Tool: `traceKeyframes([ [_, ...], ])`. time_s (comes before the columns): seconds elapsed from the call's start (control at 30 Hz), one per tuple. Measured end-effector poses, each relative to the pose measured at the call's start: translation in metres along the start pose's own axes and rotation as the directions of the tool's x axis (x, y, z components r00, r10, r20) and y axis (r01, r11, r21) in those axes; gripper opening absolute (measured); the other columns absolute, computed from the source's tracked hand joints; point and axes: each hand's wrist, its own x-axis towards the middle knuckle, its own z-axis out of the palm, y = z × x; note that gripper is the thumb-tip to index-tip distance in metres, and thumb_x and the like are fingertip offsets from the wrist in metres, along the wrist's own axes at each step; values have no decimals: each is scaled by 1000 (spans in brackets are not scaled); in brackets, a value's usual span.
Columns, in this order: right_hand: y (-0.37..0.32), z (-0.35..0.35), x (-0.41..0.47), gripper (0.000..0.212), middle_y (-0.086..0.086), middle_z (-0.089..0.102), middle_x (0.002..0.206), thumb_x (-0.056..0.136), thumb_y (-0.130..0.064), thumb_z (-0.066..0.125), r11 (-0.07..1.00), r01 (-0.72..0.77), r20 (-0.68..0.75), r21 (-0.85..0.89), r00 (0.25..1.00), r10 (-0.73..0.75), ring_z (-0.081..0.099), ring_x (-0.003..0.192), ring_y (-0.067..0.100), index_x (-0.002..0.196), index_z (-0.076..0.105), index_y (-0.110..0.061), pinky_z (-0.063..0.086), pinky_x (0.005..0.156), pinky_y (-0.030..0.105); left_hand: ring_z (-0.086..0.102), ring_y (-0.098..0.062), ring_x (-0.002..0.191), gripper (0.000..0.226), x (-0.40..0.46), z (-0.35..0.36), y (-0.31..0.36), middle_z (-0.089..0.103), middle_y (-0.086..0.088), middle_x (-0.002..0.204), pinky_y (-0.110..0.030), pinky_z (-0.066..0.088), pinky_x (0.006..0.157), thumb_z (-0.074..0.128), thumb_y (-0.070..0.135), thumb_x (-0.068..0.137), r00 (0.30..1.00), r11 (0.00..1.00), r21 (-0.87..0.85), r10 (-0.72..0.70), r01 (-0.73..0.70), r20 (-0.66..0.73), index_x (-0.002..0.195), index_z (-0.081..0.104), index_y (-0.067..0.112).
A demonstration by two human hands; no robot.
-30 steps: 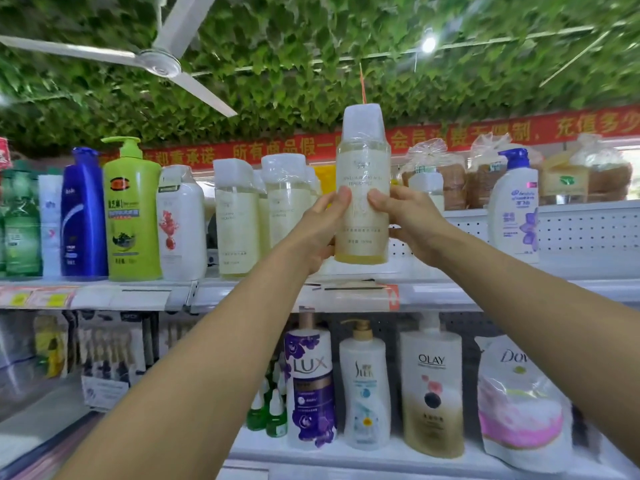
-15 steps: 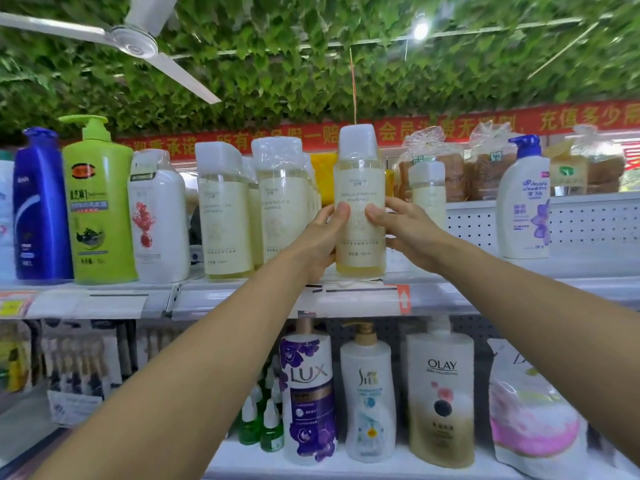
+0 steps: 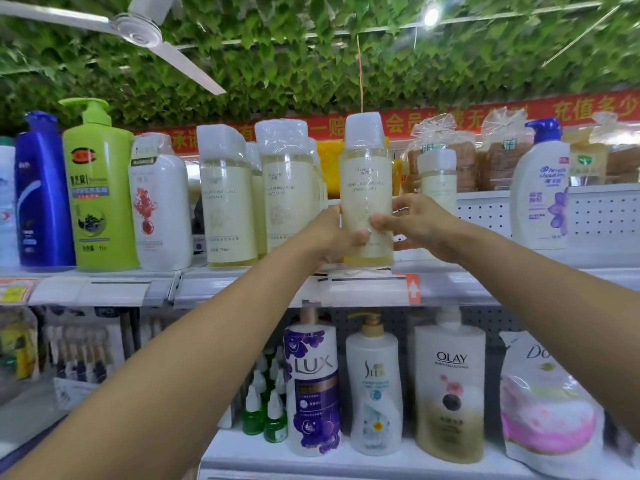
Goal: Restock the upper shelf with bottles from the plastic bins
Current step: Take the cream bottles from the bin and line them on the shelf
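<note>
The pale yellow bottle (image 3: 366, 188) with the white cap is right at the front lip of the upper shelf (image 3: 485, 278), upright, its base at or just on the shelf edge — whether it bears its full weight there is hard to say. The left hand (image 3: 332, 237) grips its lower half from the left, thumb curled across the label, and the right hand (image 3: 415, 221) closes on it from the right, thumb on the front and fingers wrapped behind, so both hands clamp the one bottle between them. Just beside it on the left stand two matching bottles (image 3: 256, 199) in shrink wrap, with more of the same behind them, and a smaller matching one (image 3: 437, 178) sits behind on the right. Further left come a white bottle (image 3: 160, 206), a green pump bottle (image 3: 98, 188) and a blue one (image 3: 43, 192); off to the right, well apart, a white pump bottle with a blue top (image 3: 540, 188). This looks like the placing step, the bottle being set into line with its twins. The next move calls for sliding it back off the lip, label kept facing out, squared up beside its neighbour without knocking that wrapped pair, then letting both hands go. The plastic bins are not in view.
</note>
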Motion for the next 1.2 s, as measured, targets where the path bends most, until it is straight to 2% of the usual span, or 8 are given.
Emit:
traceKeyframes([
  [0.2, 5, 1, 11, 47, 10, 63, 123, 91, -20, 67, 999, -28, -32, -30, 999, 27, 62, 111, 28, 133, 51, -8, 52, 97, 49, 62, -29, 115, 51, 14, 11, 3, 62, -11, 129, -46, 54, 97, 64, 21, 96, 999, 998, 53, -33, 34, -19, 143, 46, 12],
  [0.3, 10, 1, 21, 46, 10, 62, 123, 92, -21, 66, 999, -42, -43, -32, 998, 40, 62, 109, 27, 133, 52, -9, 54, 93, 47, 61, -29, 116, 50, 25, 14, 1, 62, -12, 129, -46, 53, 98, 63, 20, 96, 998, 997, 43, -62, 62, -20, 142, 46, 11],
  [0.43, 15, 2, 34, 45, 8, 61, 121, 92, -21, 65, 996, -80, -58, -35, 995, 77, 60, 101, 22, 133, 50, -11, 53, 69, 31, 60, -29, 117, 49, 43, 19, -4, 60, -12, 131, -45, 52, 100, 62, 20, 97, 995, 994, 39, -101, 102, -27, 142, 45, 11],
  [0.77, 18, 4, 60, 38, 1, 59, 107, 91, -20, 67, 987, -131, -54, -99, 991, 126, 60, 102, 23, 125, 51, -13, 52, 68, 31, 61, -33, 116, 42, 81, 20, -11, 61, -16, 128, -48, 51, 101, 57, 10, 97, 983, 981, 80, -182, 179, 21, 138, 50, 6],
  [0.87, 16, 8, 62, 42, 3, 59, 112, 92, -20, 67, 983, -132, -52, -125, 991, 127, 60, 105, 24, 129, 50, -10, 51, 72, 34, 61, -34, 115, 41, 86, 20, -14, 62, -18, 126, -48, 51, 101, 56, 6, 96, 983, 981, 73, -183, 182, 15, 136, 51, 4],
  [1.03, 17, 9, 62, 44, 5, 60, 119, 93, -20, 66, 984, -130, -50, -123, 991, 125, 60, 105, 23, 132, 49, -10, 51, 67, 29, 60, -34, 117, 42, 89, 21, -16, 61, -18, 128, -46, 51, 100, 56, 5, 95, 984, 981, 84, -175, 174, 14, 137, 50, 4],
  [1.1, 17, 9, 62, 45, 5, 60, 120, 93, -20, 66, 984, -126, -54, -127, 991, 120, 60, 107, 24, 133, 49, -10, 52, 72, 32, 59, -33, 118, 43, 90, 21, -16, 60, -17, 130, -45, 50, 102, 57, 6, 95, 985, 981, 100, -170, 169, 7, 138, 49, 3],
  [1.2, 16, 11, 60, 47, 3, 57, 116, 93, -21, 65, 982, -132, -69, -132, 990, 124, 58, 105, 23, 136, 47, -11, 50, 71, 30, 58, -32, 119, 44, 89, 21, -16, 58, -16, 132, -38, 50, 98, 59, 9, 95, 985, 975, 143, -170, 168, 0, 137, 49, 3],
])
